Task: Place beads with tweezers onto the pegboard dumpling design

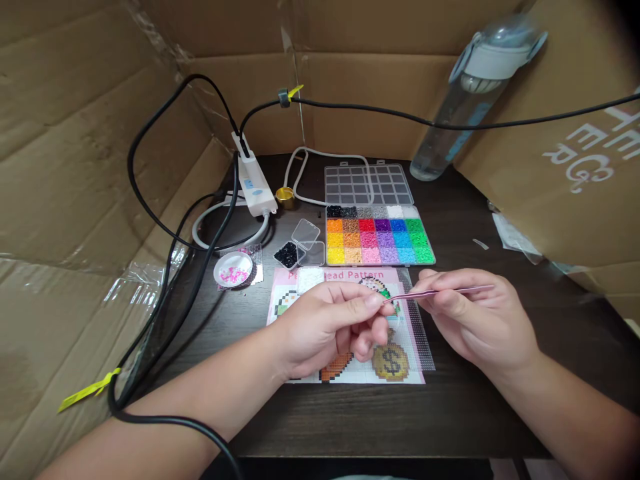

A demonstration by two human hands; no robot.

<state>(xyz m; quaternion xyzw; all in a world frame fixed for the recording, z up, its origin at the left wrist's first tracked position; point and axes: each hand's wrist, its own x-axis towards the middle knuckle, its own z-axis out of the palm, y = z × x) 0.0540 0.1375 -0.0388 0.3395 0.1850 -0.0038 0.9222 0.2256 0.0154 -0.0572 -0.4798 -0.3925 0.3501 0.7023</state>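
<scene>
Head view: from where I'm standing it's a dark wood-grain table (390,427) boxed in by brown cardboard walls (60,133).
Dish: round white shallow dish (229,259) over on the left, some tiny pink beads (233,274) in it.
Power strip: long white plastic power strip (256,187) just behind the dish, black cables (131,157) looping all around it.
Black beads: a little pile (286,255) in a small clear box, near the dish.
Left hand: bare left hand (330,323), thumb and forefinger pressed together over the sheet. Can't tell if there's anything between them, too small.
Sheet: pink-bordered paper bead pattern (363,373), lying flat under that hand, gold coin design showing.
Bead case: clear plastic case (380,265) full of rainbow beads, just behind the sheet, gridded lid (370,187) flipped back.
Tweezers: slim pinkish-purple tweezers (430,293), tips right at the left fingertips.
Right hand: bare right hand (480,323), pinching those tweezers between thumb and fingers.
Bottle: tall clear bottle (445,130) with a pale lid, back right, tilted in my view.
</scene>
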